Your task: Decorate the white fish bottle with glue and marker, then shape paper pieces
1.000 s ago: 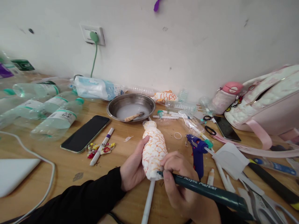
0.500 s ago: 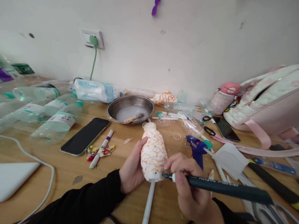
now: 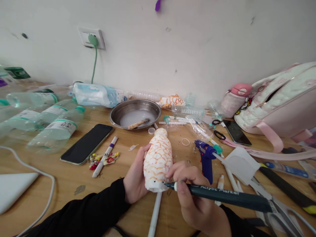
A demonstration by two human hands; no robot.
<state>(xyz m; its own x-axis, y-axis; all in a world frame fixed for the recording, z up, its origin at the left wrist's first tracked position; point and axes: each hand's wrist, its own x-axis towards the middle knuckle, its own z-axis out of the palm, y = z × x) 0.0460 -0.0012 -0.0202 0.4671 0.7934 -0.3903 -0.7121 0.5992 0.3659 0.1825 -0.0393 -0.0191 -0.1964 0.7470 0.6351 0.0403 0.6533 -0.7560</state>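
A white bottle-shaped fish (image 3: 158, 158) with orange scale lines lies over the table, its blunt end toward me. My left hand (image 3: 137, 177) is closed around its left side. From that near end a white stick (image 3: 155, 214) runs down out of view. In my right hand (image 3: 195, 197) I grip a dark green acrylic marker (image 3: 222, 194), its tip at the fish's near end on the right. Two small black dots show there, one close to the tip. Some right fingers rest against the fish's side.
Behind the fish stands a metal bowl (image 3: 135, 115) of cloudy liquid with a brush (image 3: 138, 124). Plastic bottles (image 3: 61, 128) and a phone (image 3: 87, 144) lie left. At right are a blue glue gun (image 3: 206, 158), scissors (image 3: 278, 204) and a backpack (image 3: 283, 102). Another orange-patterned fish (image 3: 172, 101) lies near the wall.
The fish has turned slightly, so one black dot now sits further left and a second shows near the marker tip. The whole view has shifted a little. Both hands keep their hold.
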